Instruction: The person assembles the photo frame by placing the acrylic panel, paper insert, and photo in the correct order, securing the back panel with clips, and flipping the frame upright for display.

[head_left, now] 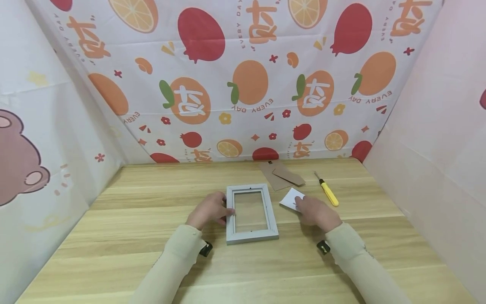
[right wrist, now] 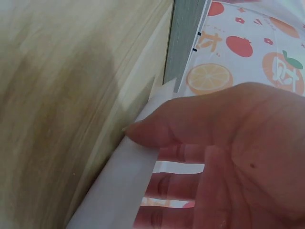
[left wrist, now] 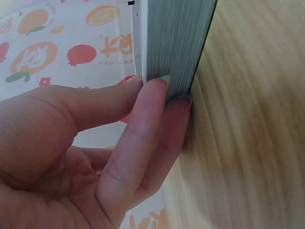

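A silver-grey picture frame [head_left: 252,236] lies flat on the wooden table, with wood visible through its opening. My left hand [head_left: 211,210] grips its left side, thumb over the top face and fingertips against the outer edge; the left wrist view shows these fingers [left wrist: 136,129] on the brushed side of the frame [left wrist: 178,43]. To the right of the frame, my right hand [head_left: 316,212] holds a white piece of paper or card [head_left: 290,198]. In the right wrist view the thumb [right wrist: 152,131] lies on this white sheet [right wrist: 116,191], the other fingers partly behind it.
Behind the white sheet lie a brown backing board [head_left: 274,179] and a folded-looking brown piece [head_left: 289,175] on it. A yellow-handled screwdriver [head_left: 329,194] lies at the right. Fruit-printed cloth [head_left: 248,122] closes off the table's back edge.
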Available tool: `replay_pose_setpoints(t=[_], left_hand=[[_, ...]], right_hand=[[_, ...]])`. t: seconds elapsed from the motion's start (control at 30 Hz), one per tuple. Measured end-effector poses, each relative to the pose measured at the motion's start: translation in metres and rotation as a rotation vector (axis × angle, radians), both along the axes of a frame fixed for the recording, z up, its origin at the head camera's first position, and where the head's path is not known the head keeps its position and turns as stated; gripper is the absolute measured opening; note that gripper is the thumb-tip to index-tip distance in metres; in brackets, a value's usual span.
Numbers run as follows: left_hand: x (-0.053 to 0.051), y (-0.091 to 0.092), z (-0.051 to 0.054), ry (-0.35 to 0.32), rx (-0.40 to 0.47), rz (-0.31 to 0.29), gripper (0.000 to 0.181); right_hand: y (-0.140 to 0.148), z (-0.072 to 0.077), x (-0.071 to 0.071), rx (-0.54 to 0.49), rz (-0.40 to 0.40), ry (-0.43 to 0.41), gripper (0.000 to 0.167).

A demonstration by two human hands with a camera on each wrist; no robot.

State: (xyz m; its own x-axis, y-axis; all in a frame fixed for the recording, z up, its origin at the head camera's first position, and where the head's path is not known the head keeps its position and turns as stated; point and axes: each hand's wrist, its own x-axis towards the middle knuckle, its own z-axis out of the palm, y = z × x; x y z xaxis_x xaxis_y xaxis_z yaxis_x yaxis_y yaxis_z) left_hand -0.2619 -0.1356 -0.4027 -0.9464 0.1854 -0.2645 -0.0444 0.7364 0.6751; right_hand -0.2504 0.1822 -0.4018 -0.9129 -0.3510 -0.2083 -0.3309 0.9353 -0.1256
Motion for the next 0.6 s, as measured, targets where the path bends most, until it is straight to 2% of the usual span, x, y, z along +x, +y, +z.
replay_pose_setpoints(t=[0.37, 0.6], left_hand=[[0.0039, -0.0036, -0.0015, 0.003, 0.002, 0.003, 0.037], [0.0056, 0.0011, 0.0009, 0.013, -0.018, 0.001, 0.031]], right_hand=[[-0.0022, -0.0034, -0.0024, 0.01, 0.033, 0.082, 0.012], [0.0001, -0.0006, 0.0012, 0.007, 0.041, 0.102, 0.008]])
